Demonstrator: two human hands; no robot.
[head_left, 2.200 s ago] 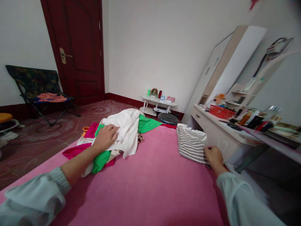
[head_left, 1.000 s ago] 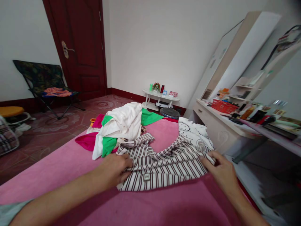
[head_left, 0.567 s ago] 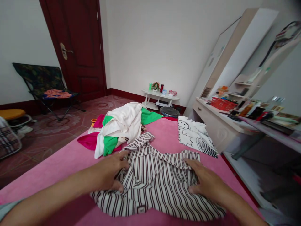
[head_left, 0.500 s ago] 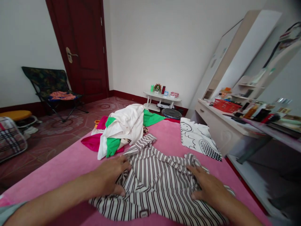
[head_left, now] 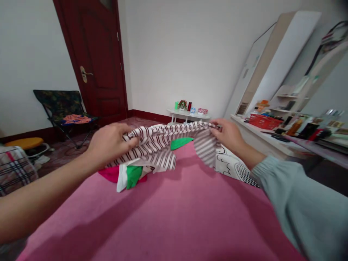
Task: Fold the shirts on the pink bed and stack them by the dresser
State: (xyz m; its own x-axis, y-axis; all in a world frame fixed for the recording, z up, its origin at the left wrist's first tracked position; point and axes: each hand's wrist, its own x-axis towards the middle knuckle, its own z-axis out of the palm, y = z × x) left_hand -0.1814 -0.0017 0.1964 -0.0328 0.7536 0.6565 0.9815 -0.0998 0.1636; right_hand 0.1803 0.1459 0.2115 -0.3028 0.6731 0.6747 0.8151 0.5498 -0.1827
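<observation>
**While my left hand [head_left: 108, 143] and right hand [head_left: 228, 134] pinch its ends, the striped top [head_left: 160, 145] hangs off the bed**

Beneath the grip I see the pink bed cover [head_left: 176, 217]. Both hands have their fingers pressed shut on the fabric, and the top sags between them, above the cover. Just under the left grip lies a pile of clothes [head_left: 130, 175]. Just under the right grip lies a printed white cloth [head_left: 233, 166]. Far beyond both stands a small white table [head_left: 187, 114].
</observation>
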